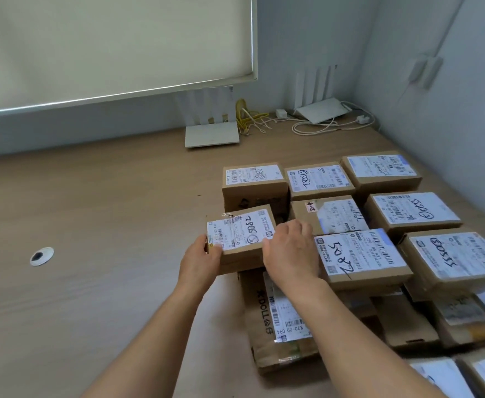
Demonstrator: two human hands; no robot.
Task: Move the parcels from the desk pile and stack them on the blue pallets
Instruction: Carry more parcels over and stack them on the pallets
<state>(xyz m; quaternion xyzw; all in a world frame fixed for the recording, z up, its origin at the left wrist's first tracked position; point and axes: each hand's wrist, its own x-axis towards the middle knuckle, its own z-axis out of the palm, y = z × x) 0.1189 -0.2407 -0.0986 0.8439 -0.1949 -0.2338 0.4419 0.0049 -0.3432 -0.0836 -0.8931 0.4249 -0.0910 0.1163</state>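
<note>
A small brown cardboard parcel (242, 234) with a white label sat at the left edge of the stacked brown boxes (362, 254) on the pale wooden desk (106, 225). It lay between both hands: the left hand (199, 262) gripped its near-left corner, and the right hand (291, 254) curled over its right side.

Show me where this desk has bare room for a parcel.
Bare desk lies left of the gripped parcel, from the cable hole back to the white router. Right side is crowded: the parcel pile runs nearly to the wall.
</note>
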